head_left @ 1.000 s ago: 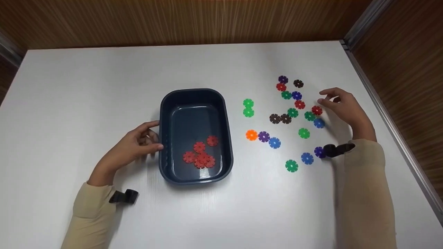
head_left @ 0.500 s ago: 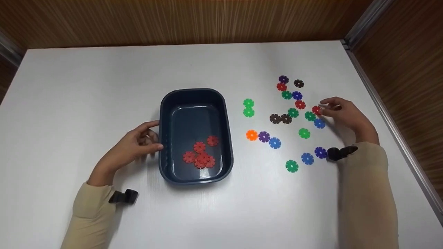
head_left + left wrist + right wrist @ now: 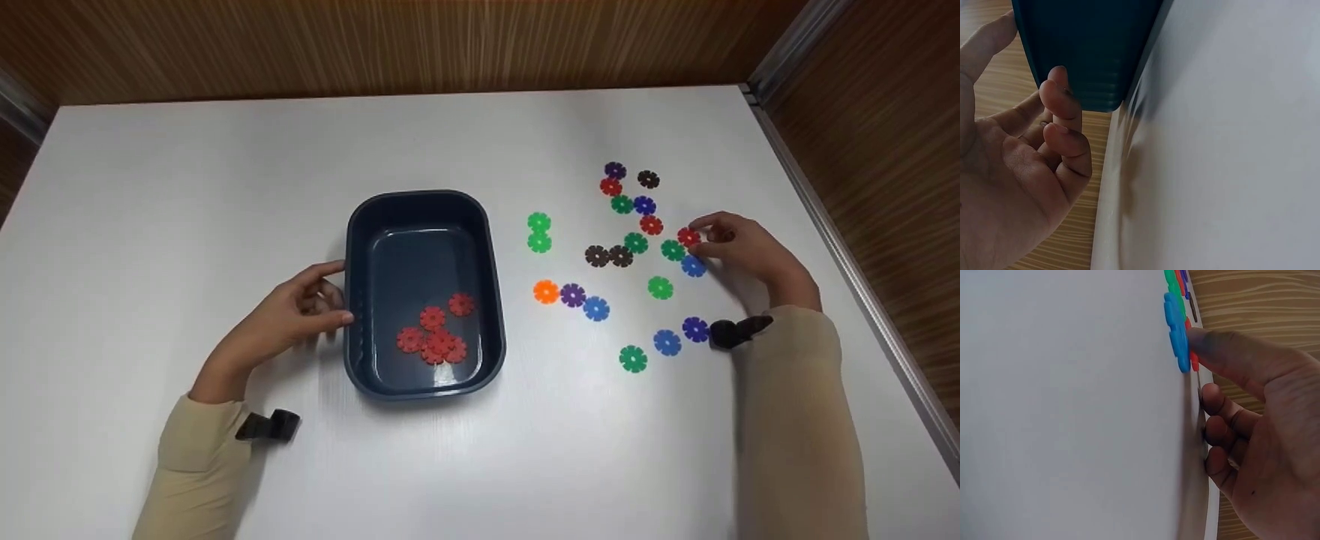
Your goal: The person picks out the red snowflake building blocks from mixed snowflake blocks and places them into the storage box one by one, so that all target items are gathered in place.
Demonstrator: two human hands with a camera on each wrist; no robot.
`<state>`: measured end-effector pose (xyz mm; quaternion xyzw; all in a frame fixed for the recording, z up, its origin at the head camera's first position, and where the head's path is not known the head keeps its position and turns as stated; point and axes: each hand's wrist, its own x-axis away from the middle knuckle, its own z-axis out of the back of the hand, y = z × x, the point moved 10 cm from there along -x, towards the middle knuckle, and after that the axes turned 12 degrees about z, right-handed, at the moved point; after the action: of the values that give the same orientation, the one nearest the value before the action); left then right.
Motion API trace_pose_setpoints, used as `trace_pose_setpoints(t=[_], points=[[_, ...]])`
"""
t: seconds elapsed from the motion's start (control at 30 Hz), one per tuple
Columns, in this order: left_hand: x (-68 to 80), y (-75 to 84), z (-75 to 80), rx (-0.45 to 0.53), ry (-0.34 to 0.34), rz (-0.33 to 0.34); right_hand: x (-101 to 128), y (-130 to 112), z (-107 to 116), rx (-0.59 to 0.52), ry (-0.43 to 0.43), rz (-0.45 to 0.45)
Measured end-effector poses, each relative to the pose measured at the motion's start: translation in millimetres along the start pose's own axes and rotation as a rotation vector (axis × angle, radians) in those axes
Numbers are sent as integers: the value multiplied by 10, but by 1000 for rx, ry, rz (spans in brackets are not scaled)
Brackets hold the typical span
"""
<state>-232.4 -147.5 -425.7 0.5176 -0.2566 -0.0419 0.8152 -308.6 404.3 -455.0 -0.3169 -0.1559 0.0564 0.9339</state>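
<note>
My right hand [image 3: 754, 251] has its thumb and index finger at opposite edges of a red notched plastic disc [image 3: 687, 236], pinching it on the white table. In the right wrist view the thumb meets the red disc behind a blue disc [image 3: 1176, 332], and the other fingers are curled near the tabletop. A green disc [image 3: 672, 250] lies beside the red one. My left hand [image 3: 281, 311] touches the left side of a dark blue tray [image 3: 491, 300], thumb tip at the rim, other fingers loosely bent. Several red discs [image 3: 432, 318] lie in the tray's near half.
Loose discs in several colours spread over the table's right half, among them an orange disc [image 3: 546, 292] and two brown discs [image 3: 597, 256]. Two more red discs, one a red disc [image 3: 651, 224], lie farther back. A wood-patterned panel [image 3: 405, 49] stands behind the table [image 3: 187, 187].
My right hand has come down slightly toward the near side, and its thumb and index finger have closed on the red disc. The left hand and tray have stayed put.
</note>
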Motion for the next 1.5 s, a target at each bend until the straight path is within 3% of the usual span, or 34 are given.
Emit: trace_pose_setpoints(t=[0.93, 1.5], points=[[5, -3, 6, -1, 10, 20, -44, -111, -23, 129, -58, -22], [-2, -3, 8, -25, 15, 3, -70, -236, 1, 324, -40, -2]])
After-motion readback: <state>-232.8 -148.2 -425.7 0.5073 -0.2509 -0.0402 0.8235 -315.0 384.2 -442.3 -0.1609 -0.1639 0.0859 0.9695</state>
